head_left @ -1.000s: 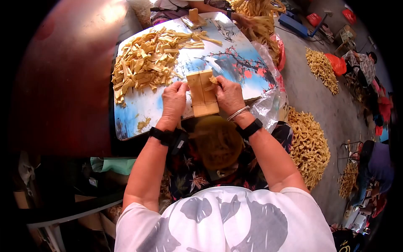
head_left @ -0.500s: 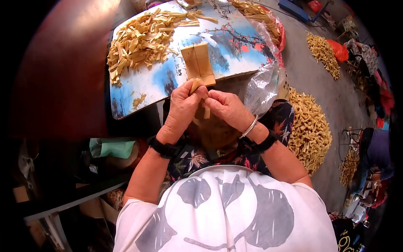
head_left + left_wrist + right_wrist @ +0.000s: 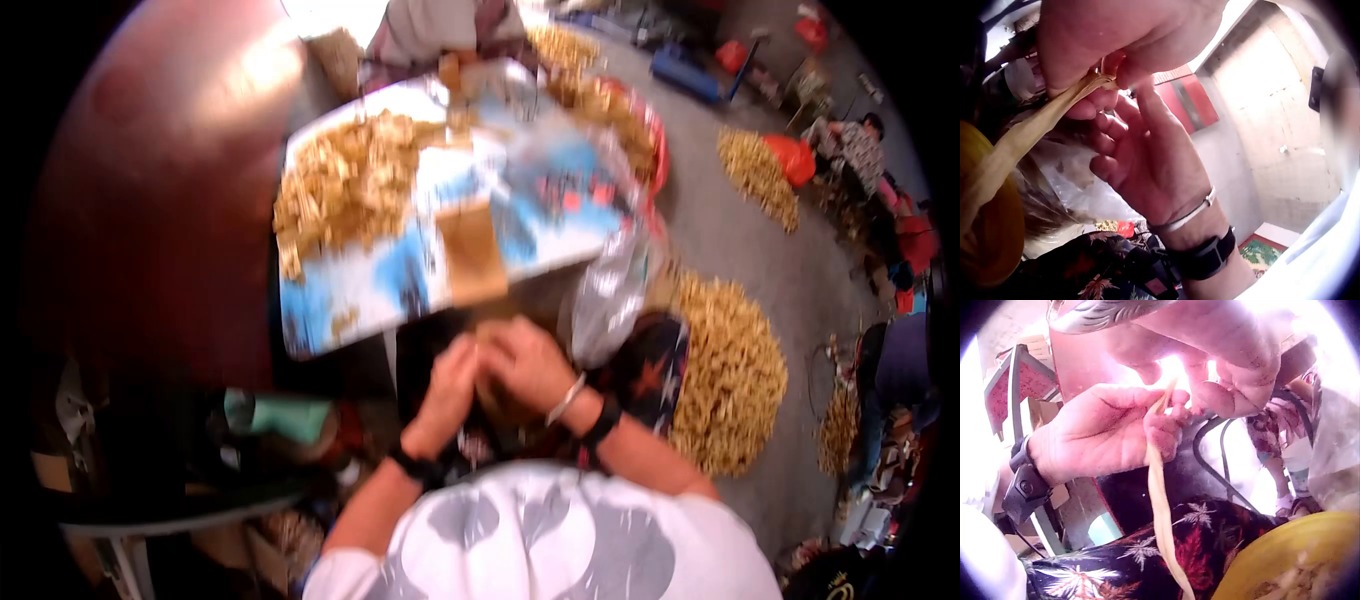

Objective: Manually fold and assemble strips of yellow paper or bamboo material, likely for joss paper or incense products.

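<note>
In the head view both hands meet low in front of the near table edge, blurred. The left hand (image 3: 448,388) pinches a long pale yellow strip (image 3: 1160,500), whose loose tail hangs down in the right wrist view. Beside it, the right hand (image 3: 530,368), with a bracelet at its wrist, has thumb and finger together at the strip's short upper end, as the left wrist view shows. Below the hands is a yellow basin (image 3: 1254,550) with pale pieces in it. An upright-backed wooden stand (image 3: 472,255) sits at the table's near edge.
A pile of flat yellow strips (image 3: 350,180) lies on the left of the painted table (image 3: 375,290). Clear plastic (image 3: 607,305) hangs at its right edge. On the floor to the right is a large heap of short yellow pieces (image 3: 730,380). Another person sits across the table.
The hands have come from either side of the wooden stand, drawn back toward the body and met around the strip. The head view has shifted, and the stand stays on the table.
</note>
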`<state>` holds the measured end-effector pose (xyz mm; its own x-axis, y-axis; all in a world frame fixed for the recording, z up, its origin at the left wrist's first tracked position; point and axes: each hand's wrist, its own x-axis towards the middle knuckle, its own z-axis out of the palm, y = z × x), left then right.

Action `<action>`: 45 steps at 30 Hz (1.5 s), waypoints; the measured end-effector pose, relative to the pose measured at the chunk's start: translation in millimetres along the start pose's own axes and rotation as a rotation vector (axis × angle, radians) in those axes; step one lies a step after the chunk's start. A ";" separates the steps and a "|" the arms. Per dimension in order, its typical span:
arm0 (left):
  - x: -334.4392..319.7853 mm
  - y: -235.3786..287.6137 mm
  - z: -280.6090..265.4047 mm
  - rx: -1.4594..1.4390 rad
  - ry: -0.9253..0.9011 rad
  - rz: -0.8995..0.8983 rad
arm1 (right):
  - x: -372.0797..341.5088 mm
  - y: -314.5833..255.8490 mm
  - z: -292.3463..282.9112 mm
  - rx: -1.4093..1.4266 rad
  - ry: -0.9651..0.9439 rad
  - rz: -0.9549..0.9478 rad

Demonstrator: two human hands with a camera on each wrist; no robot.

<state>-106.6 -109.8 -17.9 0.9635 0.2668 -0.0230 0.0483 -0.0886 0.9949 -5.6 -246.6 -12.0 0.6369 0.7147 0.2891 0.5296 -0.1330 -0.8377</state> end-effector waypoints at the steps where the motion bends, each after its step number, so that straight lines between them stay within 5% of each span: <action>1: 1.6 -22.8 10.1 -0.070 0.080 0.054 | -3.1 9.0 8.3 -0.129 0.042 -0.186; 2: 0.6 -25.0 12.7 0.015 0.104 0.073 | -8.1 15.0 20.4 -0.074 0.087 0.001; 3: -1.5 -27.3 12.8 0.125 0.143 0.161 | -10.6 12.9 21.4 -0.092 0.140 -0.037; 5: -12.7 -6.9 18.1 0.277 0.297 0.058 | -14.0 -12.1 9.2 -0.053 0.177 0.012; 6: -14.7 -27.9 12.0 0.220 0.325 -0.184 | -15.7 -17.7 6.4 -0.066 0.176 -0.048; 9: -21.9 -30.7 0.1 -0.824 -0.047 -0.731 | -26.8 -20.3 3.6 -0.116 0.095 -0.178; 12: -21.3 -69.9 3.0 -0.964 -0.084 -0.650 | -43.1 -27.9 9.3 -0.122 0.022 -0.261; 16: -19.1 -9.8 18.9 -0.735 -0.017 -0.611 | -56.4 -33.0 11.3 -0.056 0.039 -0.273; 20: -21.8 2.4 11.7 0.012 -0.193 -0.258 | -52.1 -26.2 -2.1 -0.131 0.255 -0.303; 23: -19.2 23.2 12.6 0.587 -0.263 0.156 | -61.9 -18.3 10.8 0.573 0.209 0.348; 24: -16.9 27.3 16.1 0.794 -0.255 0.166 | -65.7 3.5 21.4 0.791 0.198 0.509; 27: -10.7 44.9 28.1 1.074 -0.197 0.548 | -65.9 23.7 26.0 1.039 0.138 0.781; 32: -3.0 46.9 46.5 1.090 -0.085 0.542 | -51.5 25.6 20.5 0.650 0.193 0.689; 35: 4.6 38.6 49.9 1.169 -0.028 0.424 | -56.4 38.0 13.2 0.997 0.069 0.711; 41: 13.7 23.7 59.6 0.972 0.049 0.334 | -56.4 38.2 -1.3 1.027 -0.014 0.656; 45: 17.7 13.2 56.1 0.742 0.060 0.273 | -60.5 46.4 -14.5 1.595 -0.158 0.774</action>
<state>-74.1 -160.1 -10.7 0.9517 0.1932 0.2385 -0.0038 -0.7695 0.6386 -11.5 -306.0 -61.6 0.3476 0.8838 -0.3133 -0.9019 0.2236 -0.3697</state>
